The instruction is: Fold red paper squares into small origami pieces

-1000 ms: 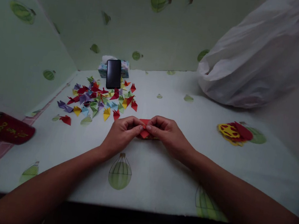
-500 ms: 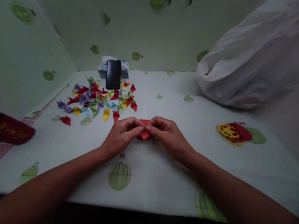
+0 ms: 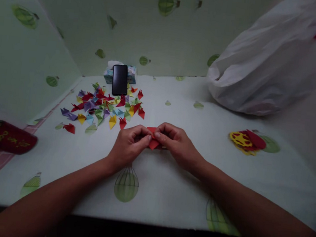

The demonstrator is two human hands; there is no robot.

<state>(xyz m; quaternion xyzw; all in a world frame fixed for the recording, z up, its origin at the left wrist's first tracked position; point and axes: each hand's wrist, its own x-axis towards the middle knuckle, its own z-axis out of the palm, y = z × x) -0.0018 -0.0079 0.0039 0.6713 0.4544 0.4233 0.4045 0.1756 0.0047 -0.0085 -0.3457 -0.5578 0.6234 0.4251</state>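
1. Head view, nearest first: both forearms reach in from the lower corners over a pale tablecloth (image 3: 171, 197), which ends in a straight near edge above a dark area. A green balloon print (image 3: 126, 185) shows between the arms.
2. The left hand (image 3: 130, 142) is closed in a pinch, thumb and forefinger on the left side of a small piece of red paper (image 3: 153, 144).
3. The right hand (image 3: 176, 142) pinches the same paper from the right, its thumb tip almost meeting the left one over the middle.
4. The red paper thus lies between the two sets of fingertips, its lower point towards the person and its flat upper edge showing beyond the thumbs. A darker strip shows just under it; what that is, I cannot tell.
5. Well to the left, a red can (image 3: 14, 138) appears tilted on its side at the table's border.
6. To the right, apart from the hands, yellow cut-outs (image 3: 240, 139) lie with a red paper oval (image 3: 256, 139).
7. Beyond the left hand spreads a pile of folded paper birds (image 3: 99, 110), in red, purple, green, yellow and blue.
8. Behind them a black phone (image 3: 119, 80) leans against a tissue box (image 3: 132, 75).
9. At far right sits a white plastic bag (image 3: 262, 69), near the balloon-printed wall (image 3: 185, 37).
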